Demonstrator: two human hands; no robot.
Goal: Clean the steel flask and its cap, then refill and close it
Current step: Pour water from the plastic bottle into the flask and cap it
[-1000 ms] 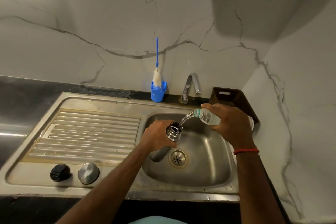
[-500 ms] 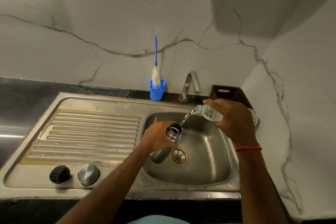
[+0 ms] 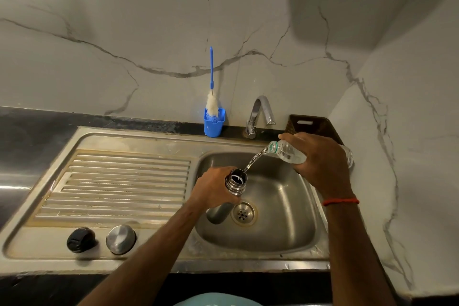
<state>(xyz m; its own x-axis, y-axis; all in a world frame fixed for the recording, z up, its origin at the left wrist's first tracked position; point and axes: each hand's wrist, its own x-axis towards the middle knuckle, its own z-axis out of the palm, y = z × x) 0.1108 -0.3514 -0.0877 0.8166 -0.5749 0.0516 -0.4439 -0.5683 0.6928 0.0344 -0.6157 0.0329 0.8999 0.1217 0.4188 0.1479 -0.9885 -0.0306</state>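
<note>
My left hand (image 3: 213, 187) grips the steel flask (image 3: 234, 182) upright over the sink basin (image 3: 280, 228), its open mouth facing up. My right hand (image 3: 320, 159) holds a clear plastic water bottle (image 3: 285, 152) tilted towards the flask, and a stream of water runs from its neck into the flask's mouth. On the draining board near the front edge lie a steel cap (image 3: 121, 239) and a black inner cap (image 3: 80, 240), side by side.
A blue holder (image 3: 214, 122) with a bottle brush (image 3: 211, 102) stands against the marble wall behind the sink. The tap (image 3: 259, 114) is beside it, and a dark brown basket (image 3: 313, 125) sits in the right corner. The drain (image 3: 243, 213) lies under the flask.
Both hands hold their places and the pouring goes on. The bottle has tipped slightly more. The view has shifted a little.
</note>
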